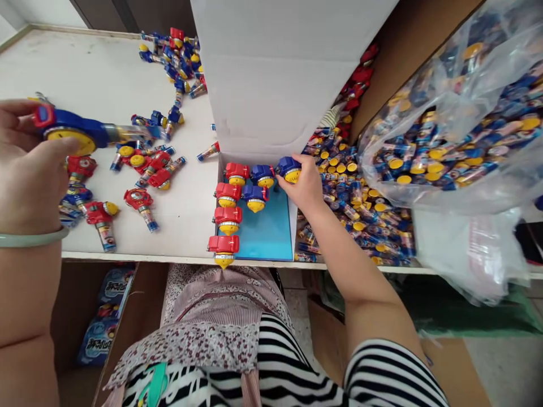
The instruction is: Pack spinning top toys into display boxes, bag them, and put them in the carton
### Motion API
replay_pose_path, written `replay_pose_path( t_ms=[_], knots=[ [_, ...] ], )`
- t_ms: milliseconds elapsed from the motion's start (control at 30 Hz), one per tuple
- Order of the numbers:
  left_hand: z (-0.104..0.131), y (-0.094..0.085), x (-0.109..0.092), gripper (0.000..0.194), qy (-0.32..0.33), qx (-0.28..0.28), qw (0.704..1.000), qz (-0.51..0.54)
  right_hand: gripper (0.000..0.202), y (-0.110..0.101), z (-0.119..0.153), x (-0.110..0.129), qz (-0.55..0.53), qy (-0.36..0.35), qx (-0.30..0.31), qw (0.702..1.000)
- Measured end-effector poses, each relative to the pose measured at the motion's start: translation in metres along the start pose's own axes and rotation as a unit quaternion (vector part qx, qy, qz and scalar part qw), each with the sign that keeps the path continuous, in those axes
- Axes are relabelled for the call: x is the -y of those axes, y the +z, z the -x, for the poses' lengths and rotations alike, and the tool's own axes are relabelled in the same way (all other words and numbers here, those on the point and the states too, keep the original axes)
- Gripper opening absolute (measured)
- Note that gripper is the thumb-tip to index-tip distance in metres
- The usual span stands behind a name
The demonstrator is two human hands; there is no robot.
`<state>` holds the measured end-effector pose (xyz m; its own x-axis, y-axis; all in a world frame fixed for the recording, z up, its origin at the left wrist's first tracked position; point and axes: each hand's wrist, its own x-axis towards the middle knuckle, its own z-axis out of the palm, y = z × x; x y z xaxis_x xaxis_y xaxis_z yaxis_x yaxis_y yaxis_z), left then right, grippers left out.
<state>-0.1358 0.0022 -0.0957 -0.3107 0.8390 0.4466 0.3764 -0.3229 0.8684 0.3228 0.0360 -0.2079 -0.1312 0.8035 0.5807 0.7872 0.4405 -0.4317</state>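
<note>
Raised at the left, my left hand point(31, 164) is closed on a blue toy point(76, 131) that has a yellow round front, a red end and a clear tube pointing right. My right hand point(306, 183) grips another blue toy point(290, 168) with a yellow cone, at the back right corner of a white display box point(293, 226) with a blue inside. Red toys point(228, 219) stand in a column along the box's left side. Beside them sit two blue ones point(255, 196). The tall white box lid point(288, 85) rises behind.
Loose red and blue toys point(139, 200) lie on the white table point(63, 62) at left. A heap of small candy tubes point(356, 209) fills the right, below a clear plastic bag point(466, 113). Under the table edge, an open carton point(144, 316) holds printed packs.
</note>
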Motion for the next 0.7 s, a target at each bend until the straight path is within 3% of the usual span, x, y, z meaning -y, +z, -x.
replay_pose_path(
  t_ms=[100, 200, 400, 533, 700],
  knots=[
    [0.014, 0.036, -0.033, 0.066, 0.120, 0.062, 0.986, 0.096, 0.057, 0.001, -0.002, 0.002, 0.000, 0.004, 0.007, 1.000],
    [0.025, 0.063, -0.051, 0.076, 0.145, 0.137, 0.971, 0.133, 0.057, 0.003, 0.001, 0.002, 0.006, 0.012, 0.004, 1.000],
    [0.040, 0.104, -0.067, 0.065, 0.222, 0.293, 0.922, 0.119, 0.058, 0.007, 0.003, 0.008, 0.029, 0.008, 0.006, 1.000],
    [0.044, 0.121, -0.072, 0.060, 0.219, 0.342, 0.908, 0.101, 0.063, -0.007, -0.004, 0.007, 0.059, -0.043, 0.080, 0.994],
    [0.041, 0.131, -0.067, 0.063, 0.238, 0.352, 0.902, 0.076, 0.066, -0.017, -0.007, -0.007, 0.059, -0.091, 0.137, 0.985]
  ],
)
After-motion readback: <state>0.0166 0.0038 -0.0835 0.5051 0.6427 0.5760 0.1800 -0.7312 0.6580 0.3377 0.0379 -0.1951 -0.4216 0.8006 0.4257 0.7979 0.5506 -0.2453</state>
